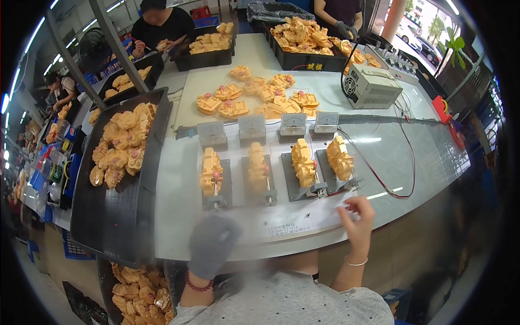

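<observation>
Several orange plastic housings stand upright in dark metal clamp fixtures in a row across the bench. The rightmost housing is nearest to my right hand, which is bare. Its fingers are bent, with a gap to the thumb and nothing visible between them. My left hand, in a grey glove, is over the bench edge below the leftmost housing. It is blurred and its fingers cannot be made out. Behind the fixtures stand several analog panel meters, and under them lies a white printed sheet.
At left, a black tray holds more housings; loose housings lie behind the meters. A grey power supply box with red and black cables sits at right. Co-workers and a full black crate are at the back.
</observation>
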A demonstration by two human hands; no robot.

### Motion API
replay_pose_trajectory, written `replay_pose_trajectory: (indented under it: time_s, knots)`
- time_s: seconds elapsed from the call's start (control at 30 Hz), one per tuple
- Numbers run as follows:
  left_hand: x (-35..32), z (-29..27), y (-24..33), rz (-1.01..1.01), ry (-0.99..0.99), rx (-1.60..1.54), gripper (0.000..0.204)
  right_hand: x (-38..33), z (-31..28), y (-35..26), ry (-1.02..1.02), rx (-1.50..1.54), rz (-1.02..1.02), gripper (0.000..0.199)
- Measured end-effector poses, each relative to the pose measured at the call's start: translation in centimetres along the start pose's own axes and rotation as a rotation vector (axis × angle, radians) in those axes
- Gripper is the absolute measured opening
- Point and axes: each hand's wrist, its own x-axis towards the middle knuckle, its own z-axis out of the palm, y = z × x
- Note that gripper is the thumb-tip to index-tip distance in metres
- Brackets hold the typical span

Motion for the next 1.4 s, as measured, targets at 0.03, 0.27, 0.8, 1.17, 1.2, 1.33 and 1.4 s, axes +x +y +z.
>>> replay_pose_trajectory:
  time_s: [0.03, 0.27, 0.8, 1.17, 1.2, 1.33, 1.4]
  knots:
    - [0.1, -1.2, -0.4, -0.104, 0.004, 0.063, 0.023, 0.1, -1.2, 0.8, 0.027, -0.030, 0.032, 0.018]
    - [-0.6, -2.3, -3.0, -0.430, -0.084, -0.066, 0.029, 1.3, -3.6, 4.1, -0.313, 0.344, 0.354, 0.014]
    - [-0.9, -1.3, -2.3, -0.310, -0.037, 0.072, 0.015, -0.9, -0.4, 4.5, -0.020, 0.065, -0.040, 0.007]
    - [-1.1, 0.0, -2.3, -0.157, 0.097, 0.125, 0.010, -0.9, -0.1, 4.7, 0.049, -0.087, -0.117, 0.004]
    - [-1.2, -0.1, -2.4, -0.143, 0.095, 0.124, 0.011, -0.9, -0.1, 4.6, 0.048, -0.089, -0.117, 0.004]
    - [-1.4, -0.3, -2.6, -0.134, 0.088, 0.115, 0.012, -1.0, -0.1, 4.5, 0.054, -0.090, -0.122, 0.003]
    - [-1.5, -0.3, -2.8, -0.130, 0.088, 0.109, 0.012, -1.1, 0.0, 4.6, 0.054, -0.100, -0.123, 0.003]
